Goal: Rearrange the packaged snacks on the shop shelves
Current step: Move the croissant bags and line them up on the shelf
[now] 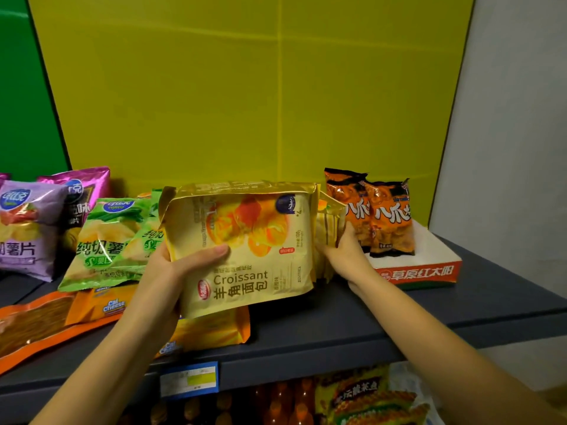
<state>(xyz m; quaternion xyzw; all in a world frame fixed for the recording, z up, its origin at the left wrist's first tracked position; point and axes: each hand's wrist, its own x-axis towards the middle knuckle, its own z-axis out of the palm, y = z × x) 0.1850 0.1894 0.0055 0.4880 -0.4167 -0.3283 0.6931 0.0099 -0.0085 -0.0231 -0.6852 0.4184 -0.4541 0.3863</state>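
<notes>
A gold croissant bag (245, 240) is held tilted above the grey shelf (337, 320) by my left hand (181, 268), thumb across its front. Behind it stands a second gold bag (329, 228), and my right hand (346, 253) grips its right edge. Two orange snack packs (380, 216) stand upright in a white and red box (429, 268) just right of my right hand. Green chip bags (113, 237) lean to the left of the croissant bag.
Purple chip bags (27, 225) stand at the far left. Orange Cal Cheese packs (101, 305) and a flat orange pack (27, 326) lie on the shelf's front left. A blue price tag (188, 378) sits on the shelf edge. More snacks (365, 397) fill the shelf below.
</notes>
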